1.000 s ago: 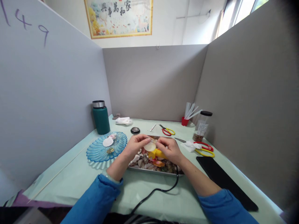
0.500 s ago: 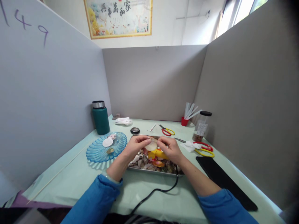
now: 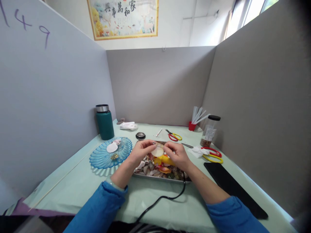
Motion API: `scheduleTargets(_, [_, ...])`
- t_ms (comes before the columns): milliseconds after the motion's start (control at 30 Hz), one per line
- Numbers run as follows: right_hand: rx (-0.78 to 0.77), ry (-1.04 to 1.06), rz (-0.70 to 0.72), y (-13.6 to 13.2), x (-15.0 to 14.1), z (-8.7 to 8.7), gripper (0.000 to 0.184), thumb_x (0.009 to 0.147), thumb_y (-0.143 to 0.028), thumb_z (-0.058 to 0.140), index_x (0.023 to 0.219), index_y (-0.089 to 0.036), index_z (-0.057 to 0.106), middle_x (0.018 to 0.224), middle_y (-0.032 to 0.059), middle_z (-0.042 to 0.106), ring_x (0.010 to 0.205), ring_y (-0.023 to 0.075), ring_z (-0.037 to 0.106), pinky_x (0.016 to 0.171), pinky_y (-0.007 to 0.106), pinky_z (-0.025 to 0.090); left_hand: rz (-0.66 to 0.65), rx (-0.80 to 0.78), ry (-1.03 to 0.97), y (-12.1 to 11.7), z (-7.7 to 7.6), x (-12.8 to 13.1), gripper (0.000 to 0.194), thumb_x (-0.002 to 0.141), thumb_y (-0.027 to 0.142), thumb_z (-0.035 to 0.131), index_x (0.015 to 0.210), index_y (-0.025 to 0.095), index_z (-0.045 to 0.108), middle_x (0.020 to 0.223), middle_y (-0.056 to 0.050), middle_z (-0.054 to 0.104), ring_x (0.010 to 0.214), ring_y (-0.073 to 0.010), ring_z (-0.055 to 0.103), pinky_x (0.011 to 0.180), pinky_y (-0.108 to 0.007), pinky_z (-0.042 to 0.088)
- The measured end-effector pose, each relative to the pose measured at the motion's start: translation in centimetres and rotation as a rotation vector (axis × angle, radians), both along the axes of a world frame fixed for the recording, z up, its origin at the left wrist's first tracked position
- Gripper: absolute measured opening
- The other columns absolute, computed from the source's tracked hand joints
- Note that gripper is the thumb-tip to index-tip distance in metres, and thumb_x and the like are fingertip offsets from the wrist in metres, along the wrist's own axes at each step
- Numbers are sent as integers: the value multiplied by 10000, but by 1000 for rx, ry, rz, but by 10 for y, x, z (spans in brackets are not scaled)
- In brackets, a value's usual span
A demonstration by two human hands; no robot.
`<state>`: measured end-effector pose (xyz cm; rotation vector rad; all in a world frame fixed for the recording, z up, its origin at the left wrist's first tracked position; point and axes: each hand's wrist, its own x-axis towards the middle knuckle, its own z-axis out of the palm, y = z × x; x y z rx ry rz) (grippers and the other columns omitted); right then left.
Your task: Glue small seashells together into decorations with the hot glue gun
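Between my two hands is a pale, flat, rounded seashell [image 3: 158, 151], held up over a metal tray [image 3: 155, 178]. My left hand [image 3: 142, 151] pinches its left edge, and my right hand [image 3: 176, 154] pinches the right edge. Some small thing shows at the left fingertips, too tiny to name. Below lie many seashells [image 3: 152, 170] in the tray, with a yellow glue gun [image 3: 163, 160] resting on them, partly hidden by my right hand. A black cord [image 3: 167, 197] runs from the tray toward me.
On the left stand a blue scalloped plate [image 3: 97, 158] with shells and a green thermos [image 3: 105, 124]. Behind the tray are a round lid [image 3: 140, 135] and scissors [image 3: 173, 136]. Rightward are a clear jar [image 3: 209, 132], a red cup of glue sticks [image 3: 192, 126], more scissors [image 3: 213, 157] and a black slab [image 3: 234, 189].
Hardly anything differs. Both hands keep their pinch on the shell over the tray, with only a very slight shift of the fingers and shell.
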<state>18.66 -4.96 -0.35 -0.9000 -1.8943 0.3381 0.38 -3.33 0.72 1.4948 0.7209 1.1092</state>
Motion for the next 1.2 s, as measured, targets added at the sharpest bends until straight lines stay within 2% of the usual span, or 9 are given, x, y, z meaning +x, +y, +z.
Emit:
scheduleTargets(433, [23,26,-26,3,1,-2,249,853,-269,454,630,-172,503,547,-34,433,509,96,388,497,220,296,-37,11,-11,2,-2,-1,318,679,363,696,847,97,656,674,-20,617,489,-85,518,467,-213,426])
scheduleTargets(833, [49,-42,-22,4,0,-4,251,859,-265,457,630,-170,497,555,-37,441,513,87,393,501,212,289,-10,-2,5,2,0,-1,307,680,375,690,801,104,612,621,2,591,435,-73,500,423,-201,409])
scheduleTargets(1033, [72,-67,-22,2,0,-3,256,868,-259,451,632,-169,492,561,-37,448,516,86,401,512,213,301,11,45,47,0,-1,1,312,704,397,666,813,109,615,565,29,540,365,-40,406,354,-174,313])
scheduleTargets(1200, [94,-95,-13,-1,-2,-2,235,874,-246,452,658,-172,507,580,-31,474,524,88,415,517,219,311,7,73,57,-1,0,1,324,715,411,654,808,102,630,567,25,527,389,-44,408,353,-168,304])
